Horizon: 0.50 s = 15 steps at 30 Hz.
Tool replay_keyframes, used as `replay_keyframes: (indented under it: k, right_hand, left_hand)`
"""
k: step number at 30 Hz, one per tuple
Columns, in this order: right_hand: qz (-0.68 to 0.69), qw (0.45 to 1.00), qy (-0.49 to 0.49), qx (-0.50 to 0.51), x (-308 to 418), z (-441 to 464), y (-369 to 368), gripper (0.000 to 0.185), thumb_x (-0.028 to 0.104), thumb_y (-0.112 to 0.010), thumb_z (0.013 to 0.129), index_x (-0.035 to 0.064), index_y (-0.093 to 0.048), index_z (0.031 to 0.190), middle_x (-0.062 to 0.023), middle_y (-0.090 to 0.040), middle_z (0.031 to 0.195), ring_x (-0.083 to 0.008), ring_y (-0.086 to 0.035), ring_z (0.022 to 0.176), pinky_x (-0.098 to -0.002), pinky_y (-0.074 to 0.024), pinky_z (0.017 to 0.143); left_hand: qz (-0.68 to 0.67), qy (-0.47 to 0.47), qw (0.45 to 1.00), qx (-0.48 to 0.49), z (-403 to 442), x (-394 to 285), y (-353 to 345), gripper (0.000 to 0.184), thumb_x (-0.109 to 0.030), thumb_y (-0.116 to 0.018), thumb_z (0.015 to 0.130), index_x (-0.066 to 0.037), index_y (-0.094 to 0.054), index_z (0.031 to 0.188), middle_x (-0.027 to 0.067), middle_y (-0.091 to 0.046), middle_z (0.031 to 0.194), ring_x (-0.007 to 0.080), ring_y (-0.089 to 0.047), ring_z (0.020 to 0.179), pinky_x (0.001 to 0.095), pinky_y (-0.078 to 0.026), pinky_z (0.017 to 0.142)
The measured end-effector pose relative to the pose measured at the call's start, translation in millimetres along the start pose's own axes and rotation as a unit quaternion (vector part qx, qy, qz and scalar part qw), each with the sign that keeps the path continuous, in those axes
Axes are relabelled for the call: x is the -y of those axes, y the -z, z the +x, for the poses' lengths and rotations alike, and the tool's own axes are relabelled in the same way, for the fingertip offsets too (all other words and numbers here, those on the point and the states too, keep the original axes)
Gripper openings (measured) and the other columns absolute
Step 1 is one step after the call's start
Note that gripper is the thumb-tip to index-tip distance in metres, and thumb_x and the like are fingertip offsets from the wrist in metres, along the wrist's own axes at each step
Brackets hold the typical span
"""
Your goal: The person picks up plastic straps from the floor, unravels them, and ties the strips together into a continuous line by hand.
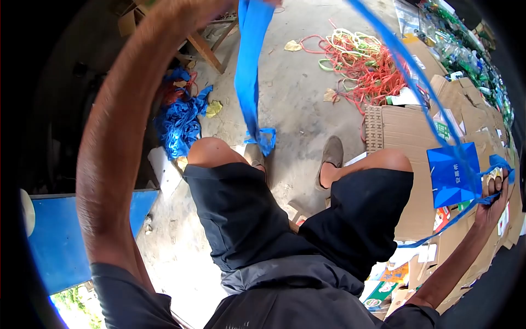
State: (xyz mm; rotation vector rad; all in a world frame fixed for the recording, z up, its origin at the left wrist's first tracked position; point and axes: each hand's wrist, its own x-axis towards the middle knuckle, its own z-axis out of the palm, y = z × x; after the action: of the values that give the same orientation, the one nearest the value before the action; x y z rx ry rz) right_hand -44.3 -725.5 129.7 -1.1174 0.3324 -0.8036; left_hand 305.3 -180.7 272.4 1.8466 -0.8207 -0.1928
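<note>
My left arm reaches up to the top edge, where my left hand (219, 6) is mostly cut off by the frame. A wide blue strip (249, 71) hangs down from it toward a crumpled blue piece (267, 141) by my shoe. At the right, my right hand (494, 192) is closed, fingers curled round a thinner blue band (438, 233). Lengths of this band run from the top edge down to my right hand, and one trails toward my thigh. Next to that hand, a flat blue printed bag or box (453, 174) lies on cardboard.
Flattened cardboard (402, 131) is stacked along the right. Beyond it lies a heap of plastic bottles (457, 55). Tangled red and pale straps (367, 68) cover part of the floor ahead. Crumpled blue material (181, 120) lies left of my knees, near a wooden leg (205, 52).
</note>
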Motion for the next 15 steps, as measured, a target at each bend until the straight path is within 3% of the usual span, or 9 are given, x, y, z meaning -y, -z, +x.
replay_keyframes:
  k: [1,3,7,9,10,15]
  right_hand:
    - [-0.002,1.000,-0.003,0.009,0,-1,7,0.030,0.020,-0.050,0.111,0.0018,-0.057,0.134,0.0008,-0.043,0.079,-0.0037,-0.031,0.058,-0.0206,-0.0223,0.043]
    - [-0.009,1.000,-0.010,0.026,6,-3,21,0.031,0.021,-0.050,0.111,0.0014,-0.057,0.134,0.0009,-0.044,0.079,-0.0036,-0.031,0.056,-0.0203,-0.0218,0.043]
    - [-0.039,0.999,-0.006,-0.022,31,-17,33,0.034,0.022,-0.049,0.112,0.0016,-0.056,0.137,0.0022,-0.041,0.076,-0.0031,-0.028,0.055,-0.0198,-0.0229,0.044]
    - [-0.067,0.997,0.008,-0.049,47,-24,45,0.032,0.020,-0.049,0.112,0.0015,-0.056,0.137,0.0026,-0.041,0.076,-0.0025,-0.029,0.055,-0.0194,-0.0231,0.044]
    - [-0.072,0.995,0.018,-0.063,54,-25,52,0.031,0.020,-0.049,0.112,0.0014,-0.056,0.136,0.0025,-0.041,0.075,-0.0022,-0.030,0.055,-0.0190,-0.0233,0.044]
    - [-0.120,0.983,0.036,-0.137,67,-41,62,0.030,0.019,-0.051,0.111,0.0005,-0.060,0.133,0.0029,-0.042,0.074,-0.0017,-0.033,0.054,-0.0195,-0.0242,0.043]
  left_hand:
    - [-0.008,0.013,0.999,0.038,-10,18,-3,0.021,-0.024,-0.057,0.106,-0.008,-0.068,0.111,0.0015,-0.062,0.082,0.0142,-0.065,0.072,0.0350,-0.062,0.073]
    - [0.059,-0.044,0.997,0.017,-32,54,-25,0.032,-0.032,-0.051,0.109,-0.002,-0.064,0.109,0.0066,-0.065,0.080,0.0154,-0.069,0.071,0.0341,-0.062,0.075]
    - [-0.060,0.086,0.990,0.094,-61,72,-67,0.032,-0.030,-0.056,0.108,-0.002,-0.066,0.118,0.0033,-0.063,0.081,0.0097,-0.064,0.072,0.0299,-0.061,0.073]
    - [-0.073,0.101,0.985,0.119,-73,79,-83,0.031,-0.027,-0.057,0.108,-0.001,-0.066,0.121,0.0023,-0.061,0.080,0.0090,-0.062,0.072,0.0282,-0.060,0.071]
    - [-0.100,0.106,0.982,0.117,-79,82,-91,0.031,-0.029,-0.055,0.109,0.000,-0.067,0.112,0.0002,-0.057,0.074,0.0071,-0.057,0.064,0.0257,-0.055,0.064]
    - [-0.108,0.143,0.972,0.150,-98,93,-99,0.027,-0.024,-0.056,0.108,0.000,-0.067,0.115,0.0023,-0.061,0.079,0.0085,-0.062,0.067,0.0259,-0.058,0.064]
